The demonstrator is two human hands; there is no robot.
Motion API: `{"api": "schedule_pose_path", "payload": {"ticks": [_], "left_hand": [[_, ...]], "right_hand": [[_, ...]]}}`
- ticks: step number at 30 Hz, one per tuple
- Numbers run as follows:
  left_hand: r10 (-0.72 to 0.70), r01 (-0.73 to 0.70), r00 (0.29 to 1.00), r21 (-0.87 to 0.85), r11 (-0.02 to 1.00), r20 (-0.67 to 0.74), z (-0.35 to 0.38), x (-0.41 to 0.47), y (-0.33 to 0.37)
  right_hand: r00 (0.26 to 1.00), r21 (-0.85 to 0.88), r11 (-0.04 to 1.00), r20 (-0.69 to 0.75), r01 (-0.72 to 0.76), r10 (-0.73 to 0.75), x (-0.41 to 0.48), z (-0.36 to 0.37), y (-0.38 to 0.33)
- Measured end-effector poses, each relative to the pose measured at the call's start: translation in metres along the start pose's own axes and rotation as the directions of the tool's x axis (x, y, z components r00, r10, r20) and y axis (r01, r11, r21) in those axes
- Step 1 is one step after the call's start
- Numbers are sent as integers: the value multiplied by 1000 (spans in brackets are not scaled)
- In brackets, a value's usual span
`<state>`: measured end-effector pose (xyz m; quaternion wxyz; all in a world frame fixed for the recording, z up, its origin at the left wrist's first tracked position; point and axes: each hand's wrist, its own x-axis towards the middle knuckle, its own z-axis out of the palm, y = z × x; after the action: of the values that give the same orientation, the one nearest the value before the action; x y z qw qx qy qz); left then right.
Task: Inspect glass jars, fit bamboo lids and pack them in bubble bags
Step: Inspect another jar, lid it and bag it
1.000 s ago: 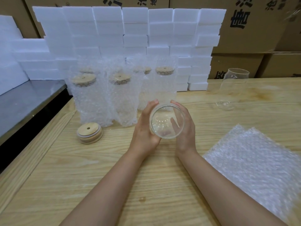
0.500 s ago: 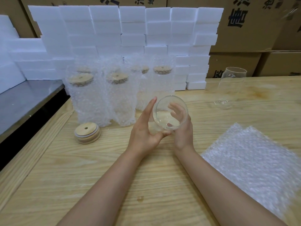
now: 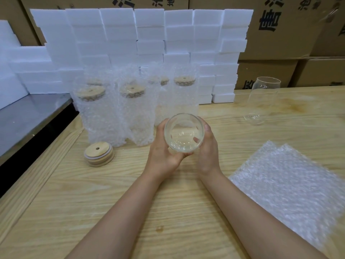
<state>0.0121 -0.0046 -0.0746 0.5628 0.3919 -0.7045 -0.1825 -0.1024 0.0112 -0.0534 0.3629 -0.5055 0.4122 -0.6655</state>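
Both hands are clamping the same object. The left hand point(image 3: 164, 154) is cupping a clear, cylindrical glass jar point(image 3: 183, 117) from below and from its left side. The right hand point(image 3: 208, 152) is wrapping the jar's right wall, and its fingertips point(image 3: 195, 140) are showing through the glass. The jar is being held above the pale wooden surface point(image 3: 93, 202), tilted so that its open mouth is facing the viewer. No lid is fitted.

Judgement: the inspection step is in progress. To do it well, the person should be turning the jar slowly about its axis and checking the rim, wall and base for chips, cracks and specks. The grip should be sitting on the wall rather than the rim. The jar should be kept low over the surface, as smooth glass is likely to slip.

To the left of the hands, a stack of round bamboo lids with centre holes point(image 3: 99, 154) is lying near, ready for fitting. To the right, a flat pile of clear bubble bags point(image 3: 291, 186) is lying on the surface. Behind the hands, a cluster of lidded jars in bubble bags point(image 3: 112, 116) is standing upright. Well apart at far right, a second bare glass jar point(image 3: 261, 101) is standing unlidded. White foam blocks point(image 3: 149, 34) are stacked along the back, in front of brown cardboard boxes point(image 3: 280, 49).
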Motion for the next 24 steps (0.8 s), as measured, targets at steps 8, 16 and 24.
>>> {"api": "schedule_pose_path", "payload": {"ticks": [8, 16, 24], "left_hand": [[48, -43, 996, 65, 997, -74, -1, -2, 3], [-103, 101, 994, 105, 989, 19, -2, -5, 14], [-264, 263, 964, 21, 965, 40, 0, -1, 12]], "right_hand": [[992, -32, 997, 103, 74, -70, 3, -6, 6], [998, -22, 998, 13, -62, 62, -1, -4, 1], [986, -214, 963, -59, -165, 156, 0, 1, 5]]}}
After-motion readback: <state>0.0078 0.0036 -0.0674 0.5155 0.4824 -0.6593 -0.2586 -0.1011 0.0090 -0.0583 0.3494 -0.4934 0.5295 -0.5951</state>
